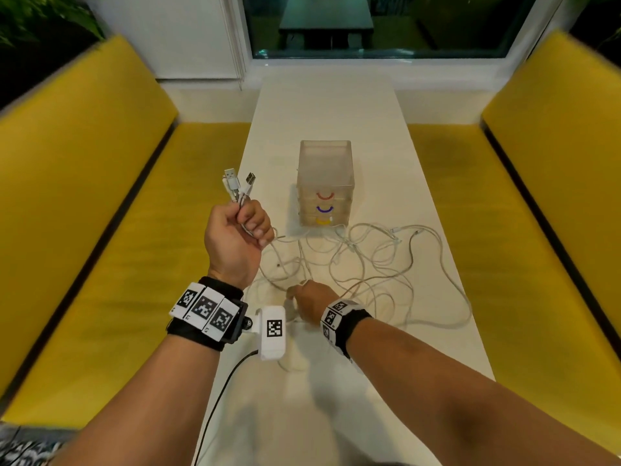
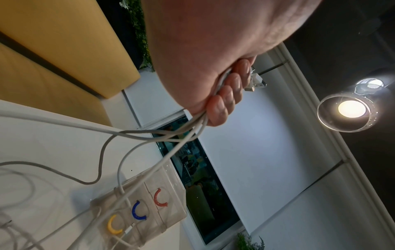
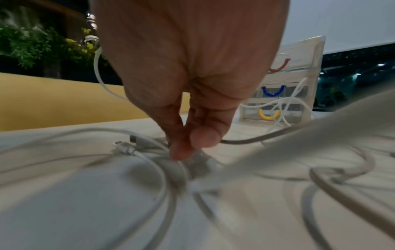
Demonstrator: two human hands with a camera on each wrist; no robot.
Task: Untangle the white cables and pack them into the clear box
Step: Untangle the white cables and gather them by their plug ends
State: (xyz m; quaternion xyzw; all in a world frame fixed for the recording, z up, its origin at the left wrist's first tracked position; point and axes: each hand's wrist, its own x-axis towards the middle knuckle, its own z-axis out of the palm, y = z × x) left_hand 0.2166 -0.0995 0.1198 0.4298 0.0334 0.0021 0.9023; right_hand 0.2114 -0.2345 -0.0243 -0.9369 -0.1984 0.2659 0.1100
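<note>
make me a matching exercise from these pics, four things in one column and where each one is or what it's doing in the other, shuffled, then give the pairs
Column 1
1. left hand
2. right hand
3. clear box
4. loose white cables

Column 2
A. stands upright on the white table, drawers with red, blue and yellow handles
B. raised, grips a bundle of cable ends with USB plugs sticking up
C. lie in tangled loops on the table in front of the box
D. low at the table, pinches a cable between thumb and fingertips

Pairs: 1-B, 2-D, 3-A, 4-C
</note>
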